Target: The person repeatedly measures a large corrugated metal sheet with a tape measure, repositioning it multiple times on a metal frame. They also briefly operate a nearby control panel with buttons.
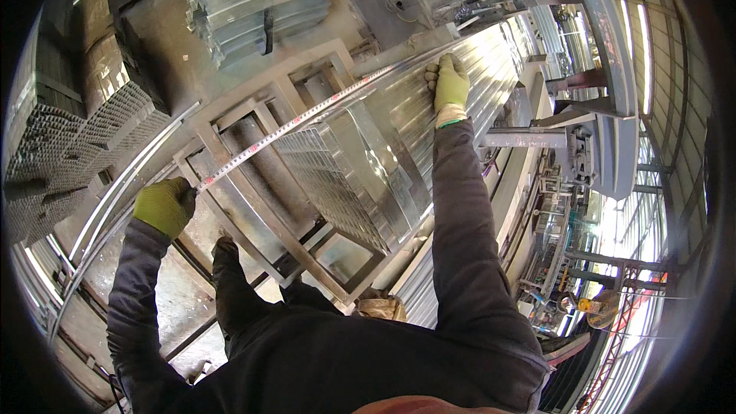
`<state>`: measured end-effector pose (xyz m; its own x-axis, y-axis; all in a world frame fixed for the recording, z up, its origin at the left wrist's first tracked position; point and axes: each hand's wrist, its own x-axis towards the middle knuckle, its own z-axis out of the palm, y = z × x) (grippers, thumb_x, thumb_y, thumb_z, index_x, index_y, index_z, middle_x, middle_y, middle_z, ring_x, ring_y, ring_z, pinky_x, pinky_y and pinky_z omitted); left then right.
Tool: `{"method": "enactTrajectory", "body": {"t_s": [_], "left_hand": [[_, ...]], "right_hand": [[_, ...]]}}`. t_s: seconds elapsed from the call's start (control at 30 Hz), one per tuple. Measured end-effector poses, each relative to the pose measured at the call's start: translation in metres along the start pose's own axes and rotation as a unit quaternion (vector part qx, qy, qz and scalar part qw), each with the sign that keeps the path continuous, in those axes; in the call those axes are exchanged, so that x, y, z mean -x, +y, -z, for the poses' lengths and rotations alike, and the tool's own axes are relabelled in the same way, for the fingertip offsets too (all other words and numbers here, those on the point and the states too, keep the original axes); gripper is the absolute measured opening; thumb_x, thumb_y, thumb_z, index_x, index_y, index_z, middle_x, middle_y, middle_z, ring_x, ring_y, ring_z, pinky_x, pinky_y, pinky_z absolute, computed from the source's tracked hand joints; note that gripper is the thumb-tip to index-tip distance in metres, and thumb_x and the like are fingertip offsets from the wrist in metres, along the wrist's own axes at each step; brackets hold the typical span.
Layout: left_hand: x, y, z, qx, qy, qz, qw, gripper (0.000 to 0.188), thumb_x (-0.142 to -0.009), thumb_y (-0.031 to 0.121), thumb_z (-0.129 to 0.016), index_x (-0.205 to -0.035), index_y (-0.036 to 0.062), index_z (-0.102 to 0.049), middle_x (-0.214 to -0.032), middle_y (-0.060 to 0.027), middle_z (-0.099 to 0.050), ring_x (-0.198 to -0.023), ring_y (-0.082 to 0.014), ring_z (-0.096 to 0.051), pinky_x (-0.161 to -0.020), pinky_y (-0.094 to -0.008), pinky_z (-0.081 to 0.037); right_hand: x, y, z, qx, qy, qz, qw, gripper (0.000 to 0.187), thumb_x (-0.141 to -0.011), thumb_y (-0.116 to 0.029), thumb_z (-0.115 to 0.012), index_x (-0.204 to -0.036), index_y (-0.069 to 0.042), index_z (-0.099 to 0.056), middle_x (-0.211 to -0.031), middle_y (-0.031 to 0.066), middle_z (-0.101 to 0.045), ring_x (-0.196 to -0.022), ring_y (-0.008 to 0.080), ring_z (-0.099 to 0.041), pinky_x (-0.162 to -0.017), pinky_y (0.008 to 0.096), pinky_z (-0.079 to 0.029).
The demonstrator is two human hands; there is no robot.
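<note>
Two gloved hands are in sight, both in yellow-green gloves: the left hand [163,205] at the lower left of the frame, the right hand [448,83] at the upper middle. One measuring tape [307,117] runs between them, a single long strip. Under it lies one stack of shiny ribbed metal sheets [429,123], the sheets too tightly packed to count. One welded steel frame [253,215] sits below the stack, centre left. At the top middle there is one bundle of galvanised channel sections [253,0]. At the far left, one pile of square tubes [61,161] shows its open ends, far too many to number. One foot in a dark shoe [566,346] shows at the lower right.
</note>
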<state>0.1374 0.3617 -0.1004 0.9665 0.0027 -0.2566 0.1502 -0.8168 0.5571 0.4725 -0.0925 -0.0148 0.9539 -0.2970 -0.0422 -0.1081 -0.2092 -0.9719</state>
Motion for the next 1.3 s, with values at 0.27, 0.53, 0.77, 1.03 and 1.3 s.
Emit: {"method": "enactTrajectory", "body": {"t_s": [0.27, 0.53, 0.77, 1.03, 1.3], "left_hand": [[-0.012, -0.019, -0.031, -0.017, -0.028, 0.014, 0.999, 0.018, -0.089, 0.027, -0.065, -0.088, 0.0088, -0.07, -0.083, -0.0169, -0.07, -0.078, -0.0395, -0.068, -0.069, -0.0492, -0.054], [-0.018, -0.038, -0.034, -0.047, -0.002, 0.011, 0.999, 0.017, -0.087, 0.026, -0.066, -0.085, 0.0095, -0.069, -0.078, -0.0156, -0.07, -0.076, -0.0385, -0.068, -0.067, -0.0495, -0.054], [-0.017, -0.047, -0.018, -0.081, -0.006, 0.031, 0.996, 0.016, -0.087, 0.026, -0.067, -0.084, 0.01, -0.068, -0.078, -0.0154, -0.069, -0.076, -0.0394, -0.068, -0.067, -0.0504, -0.053], [-0.063, -0.037, -0.031, -0.08, 0.028, -0.03, 0.996, 0.018, -0.089, 0.028, -0.064, -0.09, 0.01, -0.069, -0.082, -0.0163, -0.07, -0.077, -0.0395, -0.069, -0.069, -0.0504, -0.054], [-0.056, -0.053, -0.033, -0.093, -0.038, 0.034, 0.994, 0.02, -0.091, 0.028, -0.064, -0.091, 0.0092, -0.07, -0.087, -0.0175, -0.072, -0.081, -0.0411, -0.069, -0.07, -0.05, -0.055]], "right_hand": [[0.006, -0.003, -0.005, 0.006, 0.003, 0.009, 1.0, 0.03, -0.102, -0.018, -0.058, -0.125, 0.001, -0.057, -0.076, 0.0061, -0.063, -0.055, 0.0106, -0.055, -0.047, 0.0226, -0.041], [0.007, -0.002, -0.004, 0.012, -0.003, 0.012, 1.0, 0.035, -0.103, -0.02, -0.059, -0.131, 0.001, -0.054, -0.077, 0.0054, -0.063, -0.056, 0.0097, -0.054, -0.048, 0.0223, -0.041], [0.008, -0.002, -0.005, 0.028, 0.005, 0.016, 0.999, 0.036, -0.104, -0.02, -0.059, -0.132, 0.001, -0.053, -0.078, 0.0054, -0.064, -0.057, 0.0098, -0.055, -0.049, 0.0228, -0.042], [0.008, -0.002, -0.007, 0.032, 0.009, 0.018, 0.999, 0.036, -0.103, -0.021, -0.059, -0.132, 0.001, -0.054, -0.076, 0.0045, -0.064, -0.057, 0.01, -0.057, -0.05, 0.0233, -0.044], [0.005, 0.004, -0.005, 0.046, 0.015, 0.03, 0.998, 0.037, -0.103, -0.021, -0.059, -0.133, 0.001, -0.055, -0.077, 0.0038, -0.065, -0.058, 0.0095, -0.057, -0.05, 0.023, -0.044]]}}
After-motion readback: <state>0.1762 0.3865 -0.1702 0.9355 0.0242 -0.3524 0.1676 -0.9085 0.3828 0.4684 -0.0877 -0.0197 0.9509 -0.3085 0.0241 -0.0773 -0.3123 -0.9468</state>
